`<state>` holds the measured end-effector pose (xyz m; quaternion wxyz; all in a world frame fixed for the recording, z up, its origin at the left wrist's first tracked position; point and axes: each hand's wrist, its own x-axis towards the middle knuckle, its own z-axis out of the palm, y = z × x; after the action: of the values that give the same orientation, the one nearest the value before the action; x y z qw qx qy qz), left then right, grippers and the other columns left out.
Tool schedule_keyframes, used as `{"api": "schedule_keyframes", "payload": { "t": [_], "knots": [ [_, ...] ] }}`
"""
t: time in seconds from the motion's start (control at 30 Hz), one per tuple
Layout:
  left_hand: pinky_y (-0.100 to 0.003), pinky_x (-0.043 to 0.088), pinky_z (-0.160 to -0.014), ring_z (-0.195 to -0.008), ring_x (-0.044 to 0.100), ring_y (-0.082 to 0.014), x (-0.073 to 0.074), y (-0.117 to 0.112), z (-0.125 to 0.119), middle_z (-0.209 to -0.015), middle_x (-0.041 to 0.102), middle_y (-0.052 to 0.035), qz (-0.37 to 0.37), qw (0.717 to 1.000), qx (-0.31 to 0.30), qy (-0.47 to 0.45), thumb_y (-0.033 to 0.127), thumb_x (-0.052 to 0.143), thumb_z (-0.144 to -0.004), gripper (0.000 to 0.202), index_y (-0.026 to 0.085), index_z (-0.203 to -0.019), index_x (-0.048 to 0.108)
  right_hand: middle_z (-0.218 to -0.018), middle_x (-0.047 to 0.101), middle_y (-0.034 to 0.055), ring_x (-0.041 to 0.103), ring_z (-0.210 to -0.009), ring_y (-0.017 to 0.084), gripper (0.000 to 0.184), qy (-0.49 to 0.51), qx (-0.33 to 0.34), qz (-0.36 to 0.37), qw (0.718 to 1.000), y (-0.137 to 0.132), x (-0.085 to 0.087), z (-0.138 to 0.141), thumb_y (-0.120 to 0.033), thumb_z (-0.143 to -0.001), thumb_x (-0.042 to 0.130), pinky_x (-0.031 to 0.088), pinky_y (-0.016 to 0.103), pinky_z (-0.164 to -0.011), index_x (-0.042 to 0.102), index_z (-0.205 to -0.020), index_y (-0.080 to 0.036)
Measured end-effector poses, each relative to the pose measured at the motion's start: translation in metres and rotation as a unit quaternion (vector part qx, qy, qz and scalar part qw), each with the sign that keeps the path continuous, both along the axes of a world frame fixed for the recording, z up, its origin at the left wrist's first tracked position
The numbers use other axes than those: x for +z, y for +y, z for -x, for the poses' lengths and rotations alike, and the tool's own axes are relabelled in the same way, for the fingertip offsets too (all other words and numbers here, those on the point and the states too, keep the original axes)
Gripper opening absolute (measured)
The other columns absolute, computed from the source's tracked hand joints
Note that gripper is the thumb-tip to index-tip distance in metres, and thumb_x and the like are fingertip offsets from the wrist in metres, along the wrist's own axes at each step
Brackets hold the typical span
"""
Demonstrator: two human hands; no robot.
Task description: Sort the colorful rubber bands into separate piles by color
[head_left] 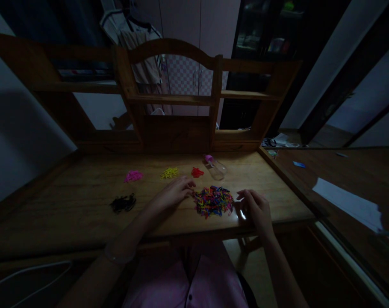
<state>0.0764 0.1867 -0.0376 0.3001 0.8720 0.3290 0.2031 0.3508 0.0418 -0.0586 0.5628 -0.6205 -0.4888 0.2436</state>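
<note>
A mixed pile of small multicoloured elastic bands lies on the wooden desk in front of me. My left hand reaches in from the left, palm down, fingertips at the pile's left edge and slightly apart. On the other side, my right hand rests by the pile's right edge with loosely bent fingers; I see nothing held in either hand. Separate heaps of one colour lie around: pink bands, yellow bands, red bands and black bands.
A clear bottle with a pink top lies on its side behind the pile. Wooden shelving rises along the desk's far edge. To the right, a lower brown surface carries white paper and a small blue card.
</note>
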Motion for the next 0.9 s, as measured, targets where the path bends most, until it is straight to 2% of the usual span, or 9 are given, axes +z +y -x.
{"api": "schedule_keyframes", "payload": {
  "t": [0.2, 0.3, 0.43, 0.57, 0.63, 0.77, 0.9],
  "knots": [
    [-0.029, 0.042, -0.074, -0.084, 0.055, -0.0192, -0.007, 0.000, -0.005, -0.085, 0.060, -0.0034, -0.001, 1.000, 0.013, 0.017, 0.024, 0.062, -0.077, 0.007, 0.017, -0.079, 0.065, -0.069, 0.064, 0.0020, 0.052, -0.053, 0.012, 0.033, 0.002, 0.001, 0.001, 1.000, 0.000, 0.002, 0.001, -0.045, -0.093, 0.048, 0.038, 0.023, -0.051, 0.066, -0.087, -0.018],
    [-0.029, 0.042, -0.071, -0.082, 0.055, -0.0190, -0.007, -0.006, -0.007, -0.085, 0.060, -0.0029, -0.005, 1.000, 0.022, 0.005, 0.025, 0.063, -0.077, 0.009, 0.017, -0.082, 0.063, -0.069, 0.064, 0.0017, 0.053, -0.054, 0.012, 0.033, -0.007, 0.000, 0.001, 1.000, 0.000, 0.003, 0.001, -0.044, -0.094, 0.048, 0.039, 0.023, -0.052, 0.066, -0.087, -0.018],
    [-0.031, 0.043, -0.079, -0.089, 0.055, -0.0194, 0.010, -0.024, -0.011, -0.096, 0.059, -0.0047, -0.023, 0.999, 0.029, -0.038, 0.023, 0.058, -0.082, 0.013, 0.019, -0.094, 0.063, -0.068, 0.063, 0.0015, 0.053, -0.055, 0.013, 0.033, -0.011, -0.003, 0.001, 1.000, 0.000, 0.002, 0.001, -0.044, -0.094, 0.048, 0.039, 0.023, -0.053, 0.066, -0.087, -0.018],
    [-0.032, 0.043, -0.084, -0.093, 0.055, -0.0192, 0.035, -0.050, -0.020, -0.099, 0.059, -0.0047, -0.012, 1.000, -0.018, -0.022, 0.022, 0.050, -0.088, 0.014, 0.019, -0.092, 0.063, -0.070, 0.064, 0.0021, 0.053, -0.054, 0.012, 0.033, -0.006, -0.002, 0.000, 1.000, -0.001, 0.002, 0.001, -0.044, -0.094, 0.047, 0.039, 0.023, -0.052, 0.067, -0.088, -0.017],
    [-0.032, 0.043, -0.085, -0.093, 0.055, -0.0187, 0.040, -0.062, -0.025, -0.098, 0.059, -0.0038, -0.011, 0.999, -0.045, -0.009, 0.022, 0.050, -0.089, 0.014, 0.020, -0.092, 0.063, -0.069, 0.064, 0.0020, 0.052, -0.053, 0.012, 0.034, -0.002, 0.000, 0.002, 1.000, -0.001, 0.002, 0.001, -0.044, -0.094, 0.047, 0.038, 0.022, -0.050, 0.067, -0.088, -0.017],
    [-0.031, 0.043, -0.086, -0.098, 0.052, -0.0193, 0.032, -0.081, -0.039, -0.102, 0.056, -0.0039, -0.067, 0.995, -0.073, 0.024, 0.021, 0.052, -0.089, 0.010, 0.020, -0.094, 0.061, -0.069, 0.064, 0.0020, 0.052, -0.053, 0.011, 0.034, 0.001, -0.001, 0.004, 1.000, -0.001, 0.003, 0.002, -0.044, -0.094, 0.048, 0.039, 0.022, -0.049, 0.067, -0.089, -0.017],
    [-0.033, 0.043, -0.084, -0.100, 0.049, -0.0213, 0.017, -0.090, -0.052, -0.105, 0.054, -0.0053, -0.120, 0.988, -0.062, 0.068, 0.019, 0.056, -0.088, 0.006, 0.020, -0.093, 0.058, -0.067, 0.063, 0.0014, 0.051, -0.050, 0.011, 0.034, 0.005, -0.007, 0.002, 1.000, 0.000, 0.002, 0.002, -0.045, -0.093, 0.049, 0.038, 0.022, -0.048, 0.067, -0.087, -0.017]
  ]
}}
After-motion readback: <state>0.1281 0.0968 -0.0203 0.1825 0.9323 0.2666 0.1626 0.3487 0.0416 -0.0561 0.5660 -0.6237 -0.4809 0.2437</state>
